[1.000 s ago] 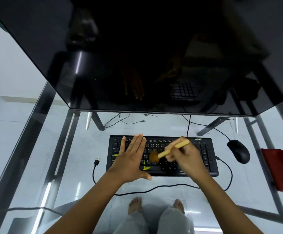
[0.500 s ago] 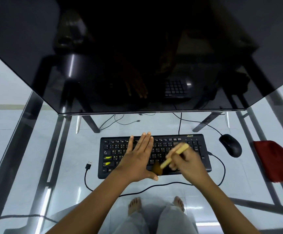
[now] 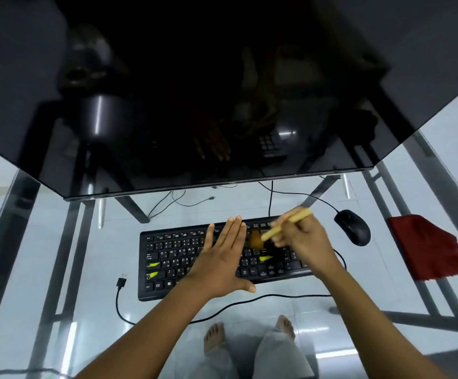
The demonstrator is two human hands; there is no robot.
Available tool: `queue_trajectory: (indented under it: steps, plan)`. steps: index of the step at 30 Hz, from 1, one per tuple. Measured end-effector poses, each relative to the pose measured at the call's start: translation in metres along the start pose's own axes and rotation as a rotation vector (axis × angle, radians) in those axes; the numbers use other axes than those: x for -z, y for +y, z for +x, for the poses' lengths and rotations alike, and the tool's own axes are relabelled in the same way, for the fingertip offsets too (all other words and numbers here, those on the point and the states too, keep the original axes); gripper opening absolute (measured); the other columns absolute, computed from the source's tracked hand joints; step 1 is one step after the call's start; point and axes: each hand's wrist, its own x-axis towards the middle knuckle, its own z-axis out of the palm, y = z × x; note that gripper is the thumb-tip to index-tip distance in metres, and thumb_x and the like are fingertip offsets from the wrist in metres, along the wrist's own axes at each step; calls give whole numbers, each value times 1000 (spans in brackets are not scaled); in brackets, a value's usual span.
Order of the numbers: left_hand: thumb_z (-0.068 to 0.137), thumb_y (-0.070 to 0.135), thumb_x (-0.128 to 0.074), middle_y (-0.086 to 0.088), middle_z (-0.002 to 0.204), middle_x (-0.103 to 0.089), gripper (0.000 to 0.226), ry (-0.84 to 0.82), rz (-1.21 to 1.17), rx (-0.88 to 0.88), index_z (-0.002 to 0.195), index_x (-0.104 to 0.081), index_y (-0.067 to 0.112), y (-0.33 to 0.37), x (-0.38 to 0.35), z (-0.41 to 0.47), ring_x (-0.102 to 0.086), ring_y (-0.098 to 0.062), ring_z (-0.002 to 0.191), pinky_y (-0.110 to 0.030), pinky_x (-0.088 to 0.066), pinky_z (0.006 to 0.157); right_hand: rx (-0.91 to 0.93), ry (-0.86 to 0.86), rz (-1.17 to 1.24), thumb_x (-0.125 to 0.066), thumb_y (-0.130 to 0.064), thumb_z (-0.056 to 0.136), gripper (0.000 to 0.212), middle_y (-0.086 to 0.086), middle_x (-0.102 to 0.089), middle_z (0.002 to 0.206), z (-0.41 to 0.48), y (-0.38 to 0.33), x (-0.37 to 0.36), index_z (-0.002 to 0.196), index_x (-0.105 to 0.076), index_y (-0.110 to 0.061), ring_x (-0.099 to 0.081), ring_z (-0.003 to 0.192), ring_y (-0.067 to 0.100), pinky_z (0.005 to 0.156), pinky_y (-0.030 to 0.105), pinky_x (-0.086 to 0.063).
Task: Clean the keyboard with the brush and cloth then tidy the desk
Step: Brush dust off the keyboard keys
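Left hand (image 3: 219, 266) lay flat, fingers straight, on the black keyboard (image 3: 167, 255) mid-table (image 3: 107, 255), while the right hand (image 3: 307, 242) gripped the brush (image 3: 277, 230) over its upper-right keys, where a hard sweep could have flicked debris toward the mouse (image 3: 353, 227).

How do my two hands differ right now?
The left hand lies flat, fingers straight, on the keyboard; the right hand is curled round the brush. The left hand looks sharp; the right hand is blurred. Both are over the keyboard.
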Motion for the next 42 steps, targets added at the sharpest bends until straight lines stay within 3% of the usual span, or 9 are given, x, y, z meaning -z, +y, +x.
queue_trajectory:
  steps: [5, 9, 13, 16, 20, 24, 35, 39, 42]
  plan:
    - [73, 73, -61, -2, 155, 36, 129, -1, -14, -19, 150, 23, 12, 11, 1, 10, 36, -15, 140, -51, 16, 117, 85, 291, -113, -55, -10, 98, 9, -1, -73, 78, -4, 11, 17, 91, -58, -15, -71, 73, 17, 70, 30, -56]
    - [74, 73, -60, -2, 154, 37, 128, -20, -5, -34, 150, 23, 12, 18, 2, 15, 36, -16, 140, -51, 16, 117, -3, 88, -91, -53, -5, 98, 11, 1, -73, 74, -11, 17, 23, 91, -61, -7, -70, 64, 13, 68, 33, -60]
    - [73, 75, -59, -2, 154, 37, 129, -24, 15, -34, 149, 24, 11, 21, -1, 19, 37, -16, 140, -51, 17, 117, 46, 281, -60, -55, -9, 98, 9, -7, -72, 74, -12, 20, 33, 91, -59, -12, -69, 69, 7, 69, 20, -55]
    - [72, 75, -59, -2, 154, 36, 130, -31, 18, -31, 149, 24, 12, 23, -4, 21, 36, -17, 140, -51, 16, 117, -54, 57, -46, -51, -4, 98, 14, 3, -75, 72, -16, 22, 35, 89, -61, -8, -71, 69, 18, 68, 30, -59]
    - [73, 74, -59, -2, 154, 35, 129, -21, 23, -20, 149, 24, 12, 23, -6, 22, 36, -17, 140, -51, 16, 117, 62, 294, -93, -54, -5, 98, 14, -6, -70, 71, -19, 22, 42, 86, -57, -13, -65, 64, 5, 61, 11, -49]
    - [74, 73, -60, -1, 156, 33, 127, -9, 23, -22, 150, 22, 12, 22, -6, 21, 34, -16, 141, -49, 16, 117, -44, 50, -84, -53, -3, 98, 15, 2, -75, 72, -23, 25, 45, 88, -61, -9, -71, 69, 20, 66, 26, -59]
    - [73, 76, -57, 2, 156, 32, 126, 29, 22, -24, 151, 20, 14, 20, -9, 21, 34, -13, 141, -46, 18, 117, 6, 347, -142, -54, -6, 97, 12, -7, -69, 73, -35, 31, 58, 88, -58, -13, -67, 70, 15, 60, 4, -45]
    - [73, 77, -57, 2, 156, 32, 126, 33, 24, -30, 151, 20, 15, 19, -11, 21, 34, -12, 141, -45, 18, 117, -102, 160, -98, -51, -5, 97, 15, 1, -72, 69, -38, 33, 62, 88, -62, -7, -68, 60, 9, 64, 25, -58]
    - [72, 78, -56, 3, 156, 32, 126, 37, 22, -26, 151, 20, 15, 19, -11, 21, 34, -12, 141, -45, 18, 117, -45, 372, -172, -53, -9, 98, 8, 3, -70, 78, -38, 36, 65, 93, -59, -10, -66, 65, 10, 60, 19, -48]
